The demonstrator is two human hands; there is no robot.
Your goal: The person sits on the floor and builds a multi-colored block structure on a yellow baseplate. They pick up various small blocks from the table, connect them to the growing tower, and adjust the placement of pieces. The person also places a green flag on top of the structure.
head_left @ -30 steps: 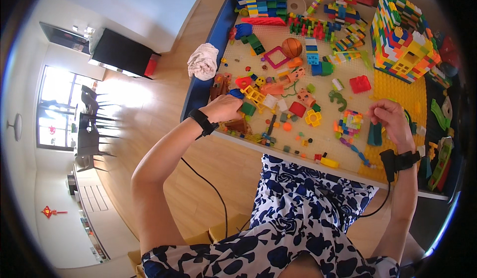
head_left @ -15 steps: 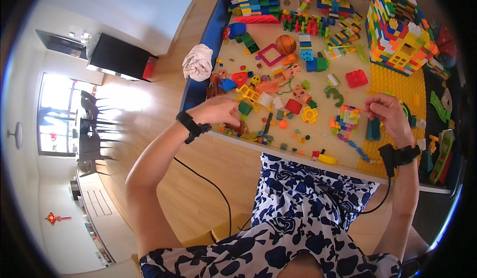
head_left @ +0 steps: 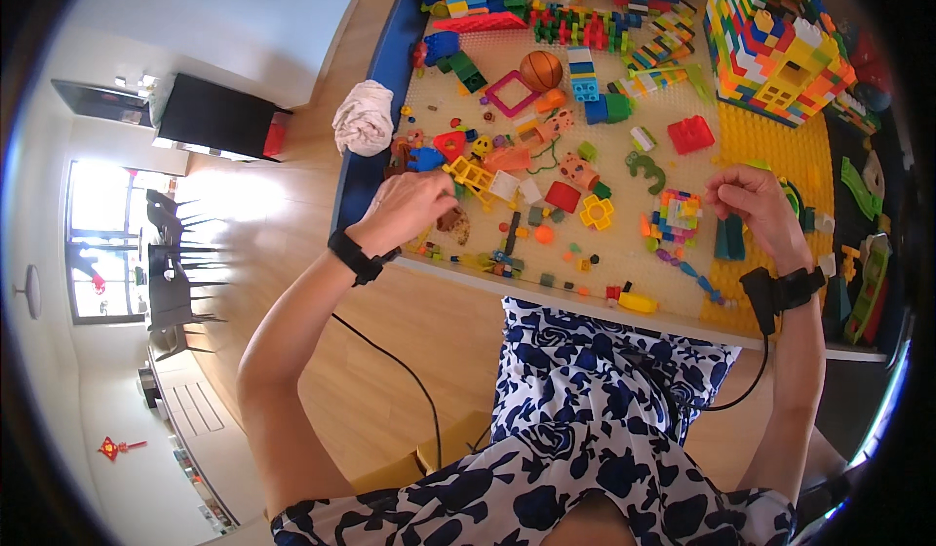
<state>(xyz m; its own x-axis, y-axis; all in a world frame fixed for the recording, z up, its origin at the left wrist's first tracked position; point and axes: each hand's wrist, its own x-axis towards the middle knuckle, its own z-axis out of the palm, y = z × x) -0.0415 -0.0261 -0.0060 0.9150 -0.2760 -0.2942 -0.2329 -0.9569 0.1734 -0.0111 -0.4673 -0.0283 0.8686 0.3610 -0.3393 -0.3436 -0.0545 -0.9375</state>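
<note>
Head view showed the left hand (head_left: 411,202) near the front-left corner of the counter (head_left: 624,246), bent fingers at a partly hidden green plastic block (head_left: 459,192), grip impossible to tell. Rightward, the right hand (head_left: 751,200) curled its fingers beside a teal plastic block (head_left: 728,240), grip likewise unclear.

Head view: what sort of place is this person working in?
Likely a home, perhaps a living and dining area: a play table holding toy bricks, dark chairs near a bright window, and a red wall ornament.
</note>
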